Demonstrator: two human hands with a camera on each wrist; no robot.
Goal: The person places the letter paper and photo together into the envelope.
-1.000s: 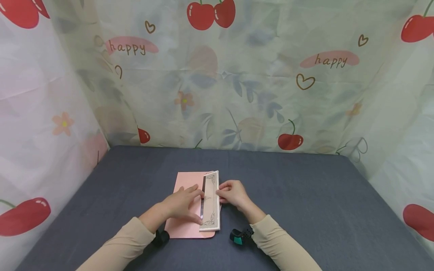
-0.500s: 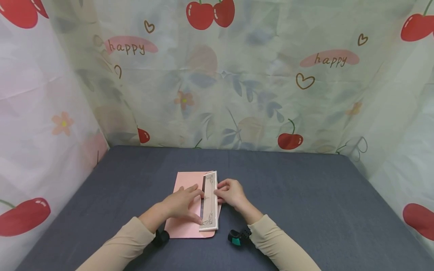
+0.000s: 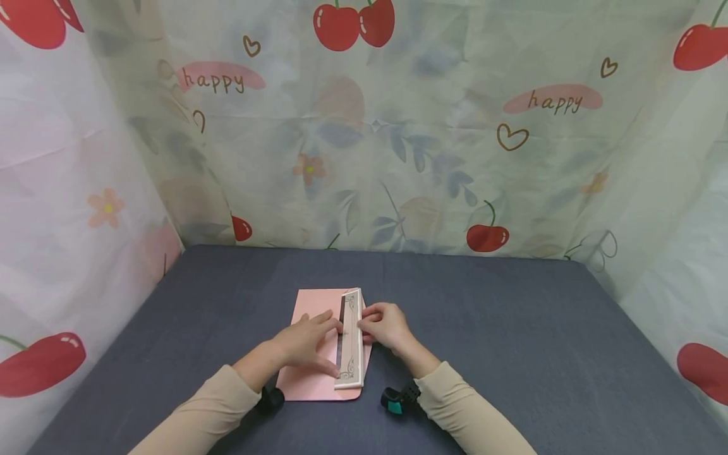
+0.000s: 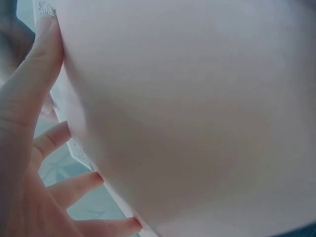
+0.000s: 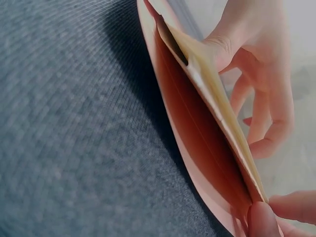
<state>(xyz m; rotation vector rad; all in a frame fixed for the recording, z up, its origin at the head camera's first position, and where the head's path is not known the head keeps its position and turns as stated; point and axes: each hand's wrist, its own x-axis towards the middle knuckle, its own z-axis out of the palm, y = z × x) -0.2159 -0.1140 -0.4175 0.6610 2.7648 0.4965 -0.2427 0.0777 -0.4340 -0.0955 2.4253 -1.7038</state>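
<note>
A patterned card (image 3: 350,351), cream with a white edge and scroll corners, stands tilted over a pink paper folder (image 3: 304,387) with rounded corners. My right hand (image 3: 388,325) pinches the card's right edge between thumb and fingers. In the right wrist view a reddish gap (image 5: 202,133) shows between the card's cream layer (image 5: 222,111) and the pink sheet under it. My left hand (image 3: 307,342) lies over the folder, fingers spread, fingertips touching along the card's left edge. The pink surface (image 4: 197,98) fills most of the left wrist view.
The folder lies on a dark blue tablecloth (image 3: 483,341). Behind hangs a curtain (image 3: 421,139) printed with cherries and flowers. A black wrist device (image 3: 399,400) with a green patch sits at the right wrist, another black one (image 3: 272,401) at the left.
The right hand has shifted slightly left. The card's right edge has moved left with it, so the card looks narrower and more pink shows at its right. The left hand stays in place.
</note>
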